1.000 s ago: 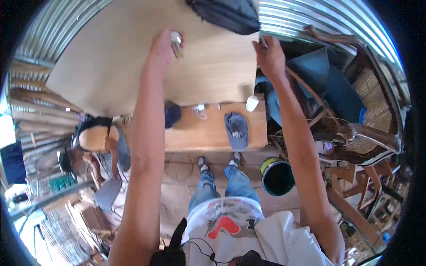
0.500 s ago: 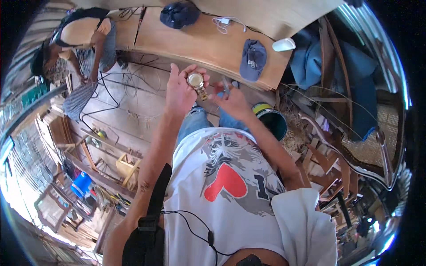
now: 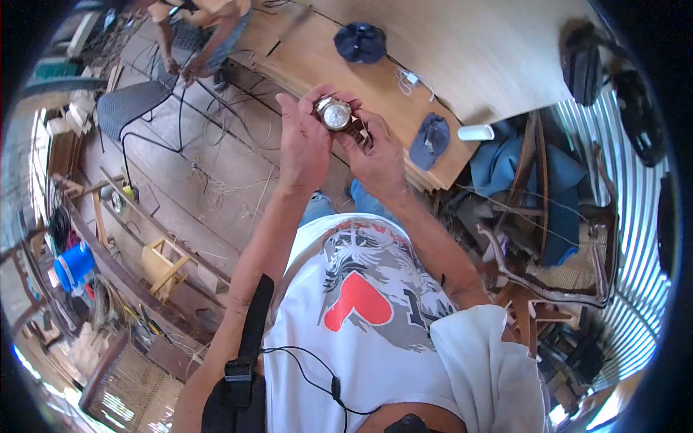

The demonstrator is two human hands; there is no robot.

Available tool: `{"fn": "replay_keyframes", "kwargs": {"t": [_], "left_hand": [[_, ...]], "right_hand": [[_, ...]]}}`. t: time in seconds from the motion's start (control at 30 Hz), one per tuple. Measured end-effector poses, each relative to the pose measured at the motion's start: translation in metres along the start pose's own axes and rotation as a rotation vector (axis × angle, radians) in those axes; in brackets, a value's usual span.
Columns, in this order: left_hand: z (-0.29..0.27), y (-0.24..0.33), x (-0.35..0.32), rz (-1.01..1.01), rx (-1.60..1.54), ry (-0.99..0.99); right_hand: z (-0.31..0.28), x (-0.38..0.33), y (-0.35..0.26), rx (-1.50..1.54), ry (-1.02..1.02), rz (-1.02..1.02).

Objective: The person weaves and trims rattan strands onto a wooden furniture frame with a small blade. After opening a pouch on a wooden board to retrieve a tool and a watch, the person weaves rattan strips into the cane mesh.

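A metal wristwatch with a pale round dial lies face up on the fingers of my left hand. Those fingers curl behind the case, while the left thumb sticks up apart from it. My right hand closes around the link band hanging from the watch's right side. A bit of shiny metal shows between the right fingers; whether it is only band or also a thin tool, I cannot make out. Both hands are held out in front of my body, near the edge of the wooden table.
On the table lie a dark cap, a greyish-blue cap, a white cable with plug and a white cup. At the upper left another person works beside a woven chair. Wooden furniture frames stand on the left.
The view has swung, shifting the table and caps rightward. Both hands are raised a little, and my right hand has moved in against the watch band. The dial now faces up more plainly.
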State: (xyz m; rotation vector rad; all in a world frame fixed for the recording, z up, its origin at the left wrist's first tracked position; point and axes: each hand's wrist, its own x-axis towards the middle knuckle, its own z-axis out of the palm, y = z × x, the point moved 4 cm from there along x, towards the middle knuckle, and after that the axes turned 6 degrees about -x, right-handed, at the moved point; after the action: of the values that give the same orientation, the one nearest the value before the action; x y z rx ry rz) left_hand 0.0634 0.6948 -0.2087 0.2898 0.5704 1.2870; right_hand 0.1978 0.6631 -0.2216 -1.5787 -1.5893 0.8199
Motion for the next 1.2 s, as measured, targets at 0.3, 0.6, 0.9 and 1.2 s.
{"fn": "replay_keyframes", "kwargs": {"t": [0.3, 0.6, 0.9, 1.2], "left_hand": [[-0.054, 0.086, -0.054, 0.131, 0.103, 0.064], [-0.071, 0.104, -0.104, 0.309, 0.172, 0.301], [-0.079, 0.071, -0.136, 0.412, 0.176, 0.469], [-0.08, 0.037, -0.215, 0.636, 0.898, 1.069]], "right_hand": [[0.081, -0.015, -0.081, 0.057, 0.018, -0.241], [0.122, -0.019, -0.075, 0.832, -0.741, 0.263], [0.119, -0.033, -0.048, 0.974, -1.135, 0.474], [0.116, -0.036, -0.045, 0.927, -1.262, 0.534]]}}
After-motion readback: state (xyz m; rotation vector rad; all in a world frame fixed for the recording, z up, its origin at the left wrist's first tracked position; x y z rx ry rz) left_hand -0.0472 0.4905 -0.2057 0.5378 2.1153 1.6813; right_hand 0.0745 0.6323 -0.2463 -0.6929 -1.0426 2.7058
